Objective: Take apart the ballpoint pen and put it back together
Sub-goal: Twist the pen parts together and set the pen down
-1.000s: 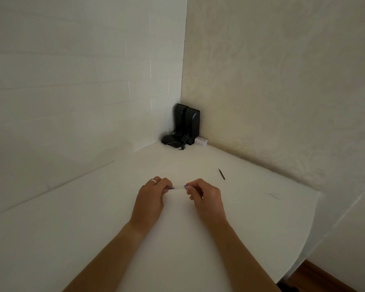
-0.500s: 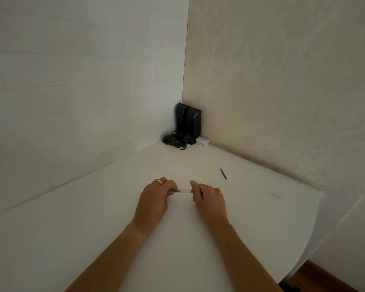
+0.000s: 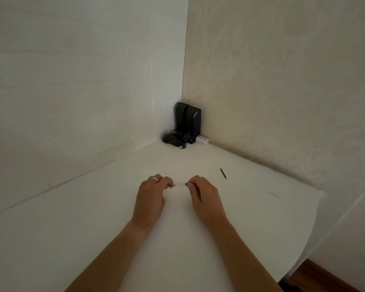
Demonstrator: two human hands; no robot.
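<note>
A ballpoint pen (image 3: 180, 184) with a clear barrel and blue ends lies level between my two hands, just above the white table (image 3: 93, 218). My left hand (image 3: 151, 197), a ring on one finger, pinches the pen's left end. My right hand (image 3: 204, 197) pinches the right end, where a blue piece shows by the fingertips. Both ends are partly hidden by my fingers. A thin dark stick, perhaps the ink refill (image 3: 223, 172), lies on the table to the right, beyond my right hand.
Black speakers (image 3: 188, 121) with a dark mouse-like item (image 3: 171, 139) and a small white box (image 3: 202, 141) stand in the far corner. Walls close the left and back sides. The table's rounded edge (image 3: 312, 228) drops off at the right.
My hands have drawn slightly apart, so more of the clear barrel shows between them. Both still hold the pen's ends.
</note>
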